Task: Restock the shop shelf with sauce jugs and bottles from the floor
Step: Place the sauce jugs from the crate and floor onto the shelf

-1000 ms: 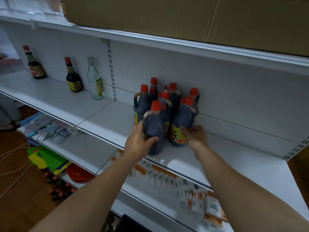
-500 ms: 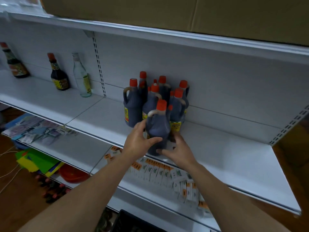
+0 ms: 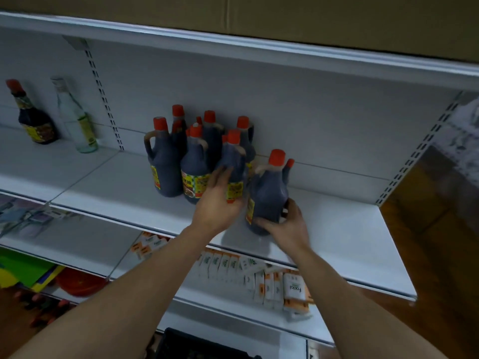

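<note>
Curling fingers round a jug (image 3: 269, 195) on the shelf (image 3: 337, 224), the right hand (image 3: 287, 225) is gripping it; the left hand (image 3: 216, 206) is touching the next jug (image 3: 234, 165) with straight fingers.

— What sits up top?
— A brown cardboard box (image 3: 337, 22), running the whole width.
— And low down?
— Small white-and-orange cartons (image 3: 269, 281) in a loose row, a red bowl (image 3: 80, 282) to their left, green and yellow sheets (image 3: 23, 268) beside it, and a black crate (image 3: 197, 345) at the bottom edge.
</note>
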Tool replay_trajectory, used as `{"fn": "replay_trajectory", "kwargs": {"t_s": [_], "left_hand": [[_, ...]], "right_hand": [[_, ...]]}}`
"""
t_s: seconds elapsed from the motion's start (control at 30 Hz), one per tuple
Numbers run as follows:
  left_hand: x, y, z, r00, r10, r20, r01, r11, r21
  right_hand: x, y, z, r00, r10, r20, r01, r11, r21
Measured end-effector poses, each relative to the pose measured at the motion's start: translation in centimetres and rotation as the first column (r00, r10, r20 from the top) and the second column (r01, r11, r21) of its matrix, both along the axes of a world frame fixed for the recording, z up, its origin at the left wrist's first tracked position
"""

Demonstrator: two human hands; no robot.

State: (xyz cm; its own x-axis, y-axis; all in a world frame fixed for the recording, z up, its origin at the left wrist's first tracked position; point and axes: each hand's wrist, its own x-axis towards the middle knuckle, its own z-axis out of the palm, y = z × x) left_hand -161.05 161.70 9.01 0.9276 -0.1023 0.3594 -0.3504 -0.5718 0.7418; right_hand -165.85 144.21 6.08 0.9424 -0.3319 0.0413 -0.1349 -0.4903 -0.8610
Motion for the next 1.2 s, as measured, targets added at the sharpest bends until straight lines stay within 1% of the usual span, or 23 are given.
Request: {"fn": "replay_trajectory", "kwargs": {"t_s": [0.07, 0.1, 0.17, 0.27, 0.37, 0.5, 0.6, 0.7, 0.87, 1.03, 1.1, 1.2], "left_hand": [[0.8, -0.1, -0.5, 0.992, 0.058, 0.113, -0.073, 0.988, 0.134], [1.0, -0.1, -0.8, 0.988, 0.069, 0.141, -0.095, 0.978, 0.185], [1.6, -0.1, -1.6, 0.985, 0.081, 0.152, -0.116, 0.965, 0.235], [1.5, -0.2, -2.4, 0.982, 0.076, 0.173, -0.117, 0.964, 0.24], [1.4, -0.3, -3.0, 0.979, 0.067, 0.193, -0.115, 0.961, 0.253], [1.3, -0.7, -3.3, 0.975, 0.105, 0.197, -0.15, 0.961, 0.234], [1.0, -1.2, -3.1, 0.971, 0.132, 0.201, -0.177, 0.958, 0.227], [0.7, -1.7, -2.9, 0.968, 0.161, 0.194, -0.201, 0.958, 0.204], [0.3, -2.0, -2.2, 0.974, 0.181, 0.137, -0.209, 0.952, 0.223], [0.0, -1.7, -1.4, 0.986, 0.165, -0.008, -0.159, 0.96, 0.23], [-0.2, -1.7, -1.2, 0.981, 0.182, -0.067, -0.17, 0.972, 0.165], [-1.0, -2.2, -0.8, 0.969, 0.205, -0.136, -0.203, 0.979, 0.026]], "right_hand": [[1.7, -0.7, 0.0, 1.0, -0.013, -0.018, 0.012, 1.0, -0.017], [2.6, -1.1, 0.1, 0.999, -0.007, -0.033, 0.006, 1.0, -0.021], [4.6, -1.6, 0.2, 0.999, 0.016, -0.043, -0.017, 1.0, -0.02], [7.2, -2.4, 0.3, 0.999, 0.045, -0.03, -0.045, 0.999, 0.003], [9.6, -3.2, 0.3, 1.0, 0.022, -0.006, -0.021, 0.998, 0.053], [12.2, -3.6, 0.0, 0.999, 0.03, -0.029, -0.027, 0.995, 0.093], [13.8, -4.1, -1.2, 0.999, 0.047, 0.0, -0.046, 0.988, 0.148], [14.1, -4.4, -1.5, 0.998, 0.063, 0.022, -0.065, 0.986, 0.156], [13.8, -4.2, -1.0, 0.997, 0.078, 0.007, -0.079, 0.993, 0.091], [12.6, -4.1, -0.1, 0.995, 0.075, -0.062, -0.07, 0.995, 0.077], [11.0, -4.1, 0.5, 0.995, 0.062, -0.078, -0.059, 0.997, 0.05], [7.8, -4.0, 1.4, 0.992, 0.085, -0.089, -0.084, 0.996, 0.018]]}}
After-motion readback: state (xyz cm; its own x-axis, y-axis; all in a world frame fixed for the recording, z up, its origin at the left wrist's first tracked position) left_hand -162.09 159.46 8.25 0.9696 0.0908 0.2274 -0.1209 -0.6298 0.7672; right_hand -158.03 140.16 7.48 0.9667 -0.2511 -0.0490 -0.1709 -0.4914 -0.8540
